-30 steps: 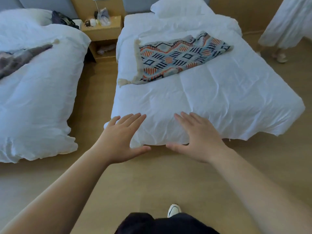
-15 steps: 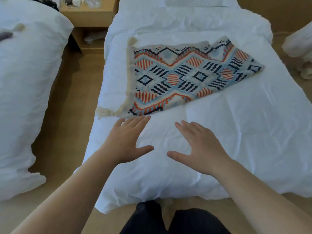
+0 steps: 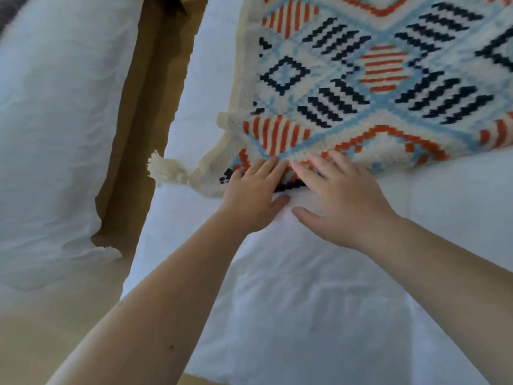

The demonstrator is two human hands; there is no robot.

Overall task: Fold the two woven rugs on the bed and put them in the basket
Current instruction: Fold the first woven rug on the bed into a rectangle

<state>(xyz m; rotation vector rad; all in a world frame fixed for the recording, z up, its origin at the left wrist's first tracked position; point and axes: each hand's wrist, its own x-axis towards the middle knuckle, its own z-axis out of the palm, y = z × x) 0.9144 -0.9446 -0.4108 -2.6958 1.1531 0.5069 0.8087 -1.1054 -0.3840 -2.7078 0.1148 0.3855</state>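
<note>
With both arms stretched forward, left hand [image 3: 251, 197] and right hand [image 3: 337, 194] lie side by side, fingers straight and flat, fingertips touching the near edge of the woven rug [image 3: 369, 76]. Neither grips anything. Rug spreads away beyond the fingertips on the white bed [image 3: 305, 301], patterned orange, navy, light blue. Cream tassel [image 3: 166, 168] at the rug corner, just left of the left hand. Second white bed [image 3: 55, 120] well left, strip of floor [image 3: 147, 87] between.
</note>
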